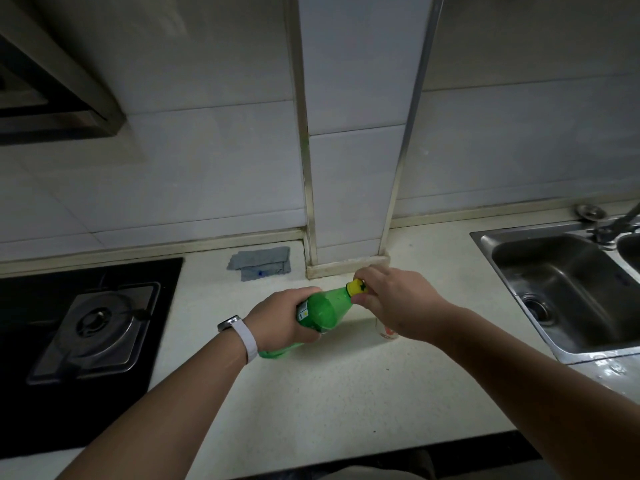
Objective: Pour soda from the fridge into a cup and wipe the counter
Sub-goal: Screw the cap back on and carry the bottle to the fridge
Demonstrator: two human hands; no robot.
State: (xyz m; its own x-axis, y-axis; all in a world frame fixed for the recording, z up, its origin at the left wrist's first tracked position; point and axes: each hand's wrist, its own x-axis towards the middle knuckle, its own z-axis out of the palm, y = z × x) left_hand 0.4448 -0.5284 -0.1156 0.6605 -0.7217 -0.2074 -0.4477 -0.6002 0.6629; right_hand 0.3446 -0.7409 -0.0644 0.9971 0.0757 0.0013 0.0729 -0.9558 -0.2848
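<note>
L hand (280,318) curled round green bottle (323,308), R hand (391,299) pinching yellow cap (356,286) — cup (387,332) mostly hidden behind R wrist.

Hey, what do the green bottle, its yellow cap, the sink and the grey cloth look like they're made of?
The green bottle: translucent glossy plastic, light shows through it. The yellow cap: opaque plastic, probably. The sink: stainless steel, brushed, with dull metallic reflections. The grey cloth: soft matte fabric, folded in layers; weave too small to tell.

A home kitchen: gas hob (93,327) at lower left, steel sink (568,289) with tap (620,223) at right, tiled wall (207,157), hood (52,98) upper left.
</note>
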